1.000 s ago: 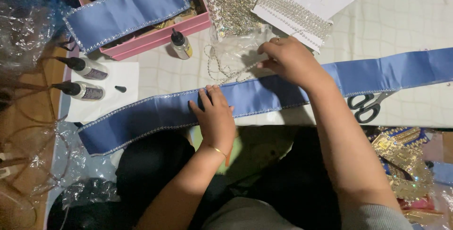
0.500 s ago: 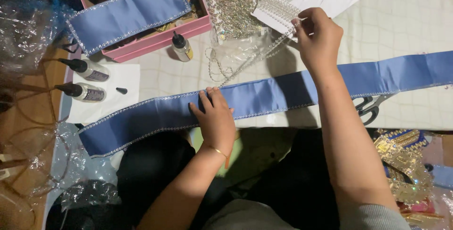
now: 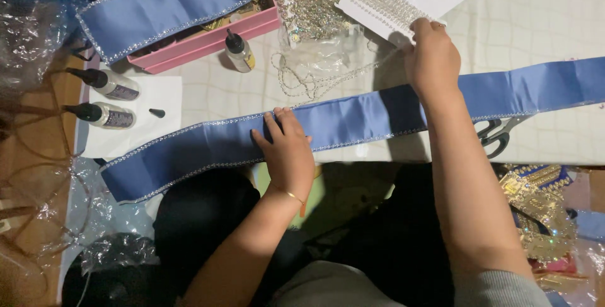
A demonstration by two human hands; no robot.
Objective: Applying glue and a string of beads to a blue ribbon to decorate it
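Work surface: a pale cream table covering with a faint checked pattern (image 3: 542,23) spanned the upper field.
Left margin: a bare brown wooden tabletop (image 3: 38,149) lay exposed beside crumpled clear plastic film (image 3: 28,27).
Lower field: dark shadow filled the space beneath the table edge.
Light: overhead illumination was soft, casting short shadows on the covering.
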